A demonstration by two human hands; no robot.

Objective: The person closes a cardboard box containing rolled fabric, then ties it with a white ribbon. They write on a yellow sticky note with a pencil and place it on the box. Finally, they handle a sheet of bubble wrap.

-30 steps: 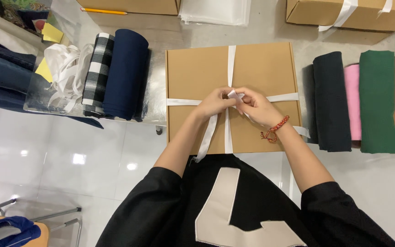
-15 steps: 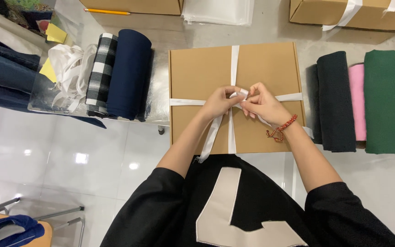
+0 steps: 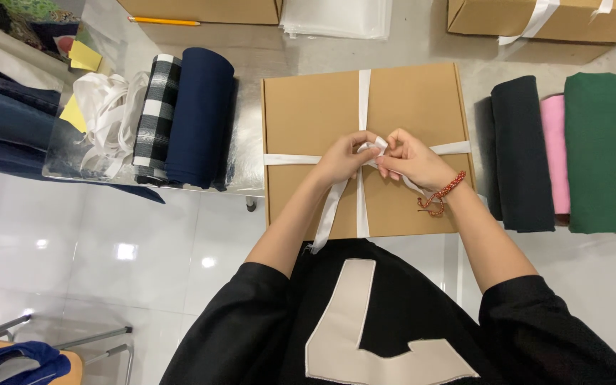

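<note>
Pinching the white ribbon point(image 3: 362, 107) at its crossing, the left hand point(image 3: 342, 158) and right hand point(image 3: 409, 161) meet mid-frame over the closed cardboard box point(image 3: 422, 100); contents unseen. Farther up, another ribboned box point(image 3: 572, 18) sits upper right.

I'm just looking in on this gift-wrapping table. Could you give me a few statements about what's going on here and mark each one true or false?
1. Both hands meet at the middle of the cardboard box, the left hand and the right hand pinching the white ribbon where its bands cross. True.
2. The ribbon is red. False: it is white, running both along and across the lid.
3. A red braided bracelet sits on the right wrist. True.
4. The box lid stands open. False: it lies shut under the ribbon.
5. A green folded cloth lies to the right of the box, beside a pink cloth. True.
</note>
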